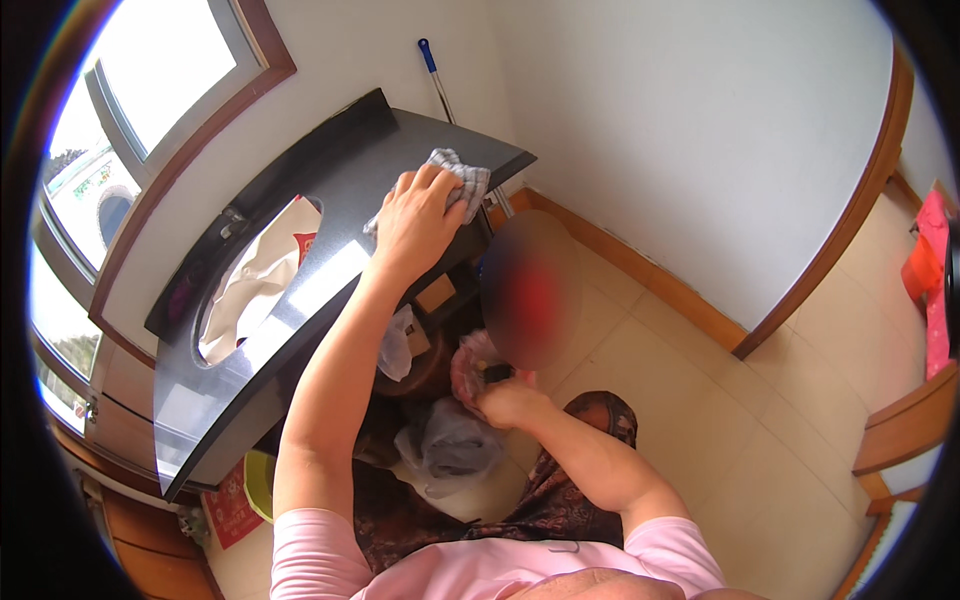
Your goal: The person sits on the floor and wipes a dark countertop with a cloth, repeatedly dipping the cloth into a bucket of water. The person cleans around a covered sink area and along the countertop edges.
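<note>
My left hand (420, 214) lies on a crumpled grey checked cloth (471, 180) on the dark stone countertop (442, 139), near its right end. The fingers bend over the cloth, which spreads out on both sides of the hand. Lower down, beside the items under the counter, my right hand (506, 401) is closed around a small dark thing (496, 373) that I cannot identify. A pink translucent plastic bag (469, 367) touches this hand. Just below it sits a greyish plastic bag (454, 446).
A sink basin set in the counter holds cream-coloured fabric (262, 277), with a tap (232, 223) behind. Under the counter are a cardboard box (435, 294), a white plastic bag (396, 349) and a green basin (257, 484). A blue-handled pole (427, 56) leans at the wall. A blurred patch hides part of the floor.
</note>
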The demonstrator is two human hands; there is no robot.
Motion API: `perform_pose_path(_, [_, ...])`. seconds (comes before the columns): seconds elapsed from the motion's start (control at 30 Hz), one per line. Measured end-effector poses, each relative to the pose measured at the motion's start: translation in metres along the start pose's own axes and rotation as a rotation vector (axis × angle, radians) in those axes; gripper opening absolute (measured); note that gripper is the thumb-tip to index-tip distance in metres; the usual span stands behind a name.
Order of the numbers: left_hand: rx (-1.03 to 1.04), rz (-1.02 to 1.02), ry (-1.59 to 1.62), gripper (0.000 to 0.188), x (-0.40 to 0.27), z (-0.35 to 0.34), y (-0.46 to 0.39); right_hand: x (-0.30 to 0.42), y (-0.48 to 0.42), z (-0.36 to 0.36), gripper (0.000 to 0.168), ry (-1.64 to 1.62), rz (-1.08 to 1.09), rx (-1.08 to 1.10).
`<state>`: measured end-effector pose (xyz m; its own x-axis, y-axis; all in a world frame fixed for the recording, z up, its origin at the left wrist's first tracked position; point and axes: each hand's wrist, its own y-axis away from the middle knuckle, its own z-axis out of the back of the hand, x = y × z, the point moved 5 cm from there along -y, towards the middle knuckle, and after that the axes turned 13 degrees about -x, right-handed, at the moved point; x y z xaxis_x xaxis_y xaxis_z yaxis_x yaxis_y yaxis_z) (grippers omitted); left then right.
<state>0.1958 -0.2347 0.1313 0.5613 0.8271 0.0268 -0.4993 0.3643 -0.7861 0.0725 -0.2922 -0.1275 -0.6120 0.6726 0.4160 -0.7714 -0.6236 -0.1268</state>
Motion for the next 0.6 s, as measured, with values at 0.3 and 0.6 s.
perform_pose_path(0.3, [-0.045, 0.01, 0.026, 0.023, -0.026, -0.057, -0.046, -0.004, -0.007, -0.004, 0.031, 0.036, -0.097, 0.178])
perform_pose_path(0.6, [0.122, 0.059, 0.309, 0.025, -0.002, -0.045, -0.057, -0.007, -0.003, -0.015, 0.036, 0.076, -0.062, 0.171])
